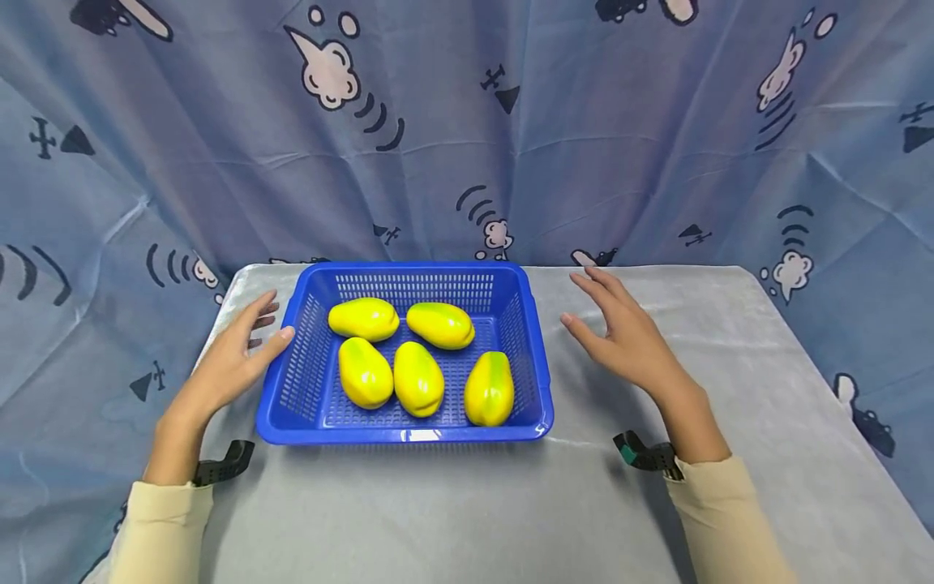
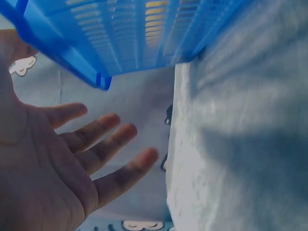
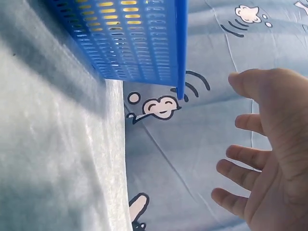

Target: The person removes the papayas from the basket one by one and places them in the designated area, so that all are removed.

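A blue plastic basket (image 1: 467,435) with slotted walls stands on the table, and several glossy yellow-green fruits, shaped like mangoes (image 1: 418,380), lie in it. At the basket's left side is my left hand (image 1: 232,357), its thumb tip right at the rim and its other fingers spread outside the wall. The left wrist view shows that palm (image 2: 43,163) with fingers extended beneath the rim's level. My right hand (image 1: 635,337) hovers off the basket's right side, fingers loosely straight and holding nothing. In the right wrist view a gap separates its fingers from the basket wall (image 3: 130,43).
A pale grey cloth covers the table (image 1: 438,511). Behind it and at both sides hangs a blue patterned curtain (image 1: 438,122), close to the table's far edge. Each wrist wears a black band; the right one (image 1: 645,454) has a green patch.
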`<act>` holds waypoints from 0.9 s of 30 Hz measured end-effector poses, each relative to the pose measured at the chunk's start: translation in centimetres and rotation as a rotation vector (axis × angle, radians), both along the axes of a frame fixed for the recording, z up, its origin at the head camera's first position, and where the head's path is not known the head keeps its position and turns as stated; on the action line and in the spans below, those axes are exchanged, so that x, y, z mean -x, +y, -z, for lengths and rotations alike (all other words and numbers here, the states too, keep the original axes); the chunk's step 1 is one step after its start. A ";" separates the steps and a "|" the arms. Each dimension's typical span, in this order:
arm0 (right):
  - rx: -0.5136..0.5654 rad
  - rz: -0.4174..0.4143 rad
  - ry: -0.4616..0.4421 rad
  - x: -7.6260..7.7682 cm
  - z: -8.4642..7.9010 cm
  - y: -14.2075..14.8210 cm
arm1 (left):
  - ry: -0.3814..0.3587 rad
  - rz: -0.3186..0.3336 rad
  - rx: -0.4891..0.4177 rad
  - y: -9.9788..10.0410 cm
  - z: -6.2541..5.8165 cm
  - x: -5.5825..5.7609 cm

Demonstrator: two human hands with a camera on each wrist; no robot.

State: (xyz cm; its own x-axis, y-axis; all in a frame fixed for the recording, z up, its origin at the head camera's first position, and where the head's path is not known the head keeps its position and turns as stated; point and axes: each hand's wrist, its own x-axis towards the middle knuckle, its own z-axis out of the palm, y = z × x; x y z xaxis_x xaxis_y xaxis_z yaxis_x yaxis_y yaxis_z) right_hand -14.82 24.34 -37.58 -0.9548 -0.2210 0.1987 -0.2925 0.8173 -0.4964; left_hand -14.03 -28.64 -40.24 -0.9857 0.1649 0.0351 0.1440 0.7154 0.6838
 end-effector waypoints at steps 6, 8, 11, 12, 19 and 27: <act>-0.043 -0.024 -0.014 0.4 -1.2 -1.0 | -0.093 0.025 -0.229 0.7 0.3 0.4; -0.053 -0.044 -0.028 0.6 -1.5 -1.6 | -0.142 0.036 -0.292 0.7 0.3 0.4; -0.061 -0.082 -0.048 0.9 -1.9 -2.5 | -0.193 0.046 -0.328 0.6 0.4 0.4; -0.061 -0.095 -0.052 1.0 -2.0 -2.8 | -0.202 0.052 -0.333 0.5 0.4 0.4; -0.056 -0.186 -0.062 2.1 -2.5 -4.7 | -0.219 0.071 -0.351 0.2 1.2 0.7; -0.015 -0.259 -0.138 2.8 -3.4 -6.4 | -0.235 0.123 -0.455 -0.3 1.7 0.7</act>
